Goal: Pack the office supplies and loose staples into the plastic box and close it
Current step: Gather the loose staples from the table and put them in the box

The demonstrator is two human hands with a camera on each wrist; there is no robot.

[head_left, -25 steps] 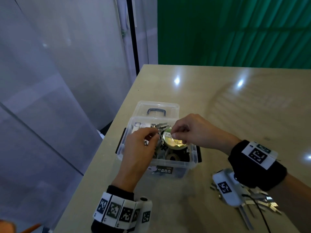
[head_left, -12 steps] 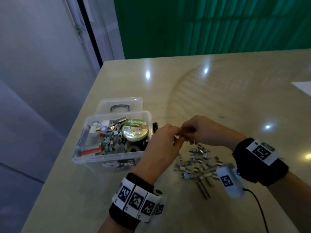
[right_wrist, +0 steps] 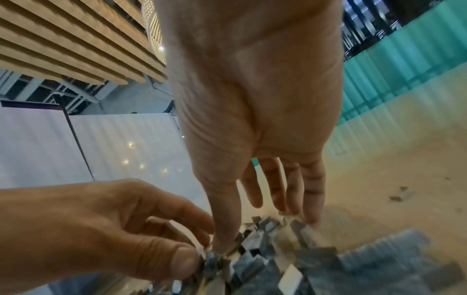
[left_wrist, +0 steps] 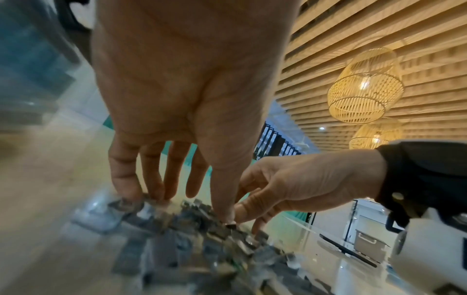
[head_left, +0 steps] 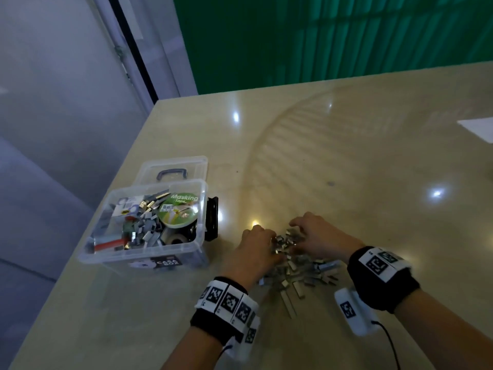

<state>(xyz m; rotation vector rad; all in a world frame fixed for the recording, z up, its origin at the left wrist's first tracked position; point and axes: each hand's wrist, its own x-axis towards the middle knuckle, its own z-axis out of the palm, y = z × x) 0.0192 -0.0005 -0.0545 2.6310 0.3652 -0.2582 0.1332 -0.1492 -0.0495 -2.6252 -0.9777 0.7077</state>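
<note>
the loose staples lie in a pile at the lower middle of the head view, right of the plastic box. they look tiny, hard and slidy, so scooping from both sides seems best. the left hand and right hand reach down with spread fingers; neither plainly holds any. the wrist views show fingertips touching the pile, hidden from above

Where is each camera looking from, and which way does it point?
Head: worn on the head, looking down at the table, plastic box, staples, both hands and wristbands.
Left wrist: on the left wrist, looking along the left hand onto the staples; right hand alongside.
Right wrist: on the right wrist, looking along its own palm; left hand opposite.
Shared: all three show both hands on the staple pile.
</note>
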